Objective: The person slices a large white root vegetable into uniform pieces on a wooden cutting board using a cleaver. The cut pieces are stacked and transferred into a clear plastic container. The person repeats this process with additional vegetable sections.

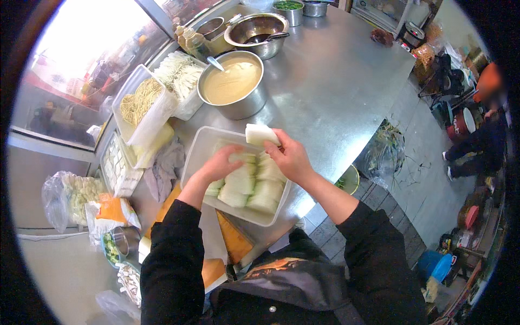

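A clear plastic container (196,142) stands on the steel table in front of me. Stacks of pale green-white vegetable slices (238,187) lie in overlapping rows inside it. Over the container's far right rim, my right hand (290,157) pinches a white vegetable slice (262,134) between thumb and fingers. My left hand (221,164) reaches in over the container's left side, its fingers apart and slightly blurred, close above the stacks. Whether its fingertips touch the slices I cannot tell.
Beyond the container stand a pot of tan sauce (234,81) and a bowl with a ladle (257,30). Noodles fill a tub (142,101) at left; a grey cloth (164,168) lies nearby. The table's edge (374,135) drops at right, where a person (476,143) stands farther off.
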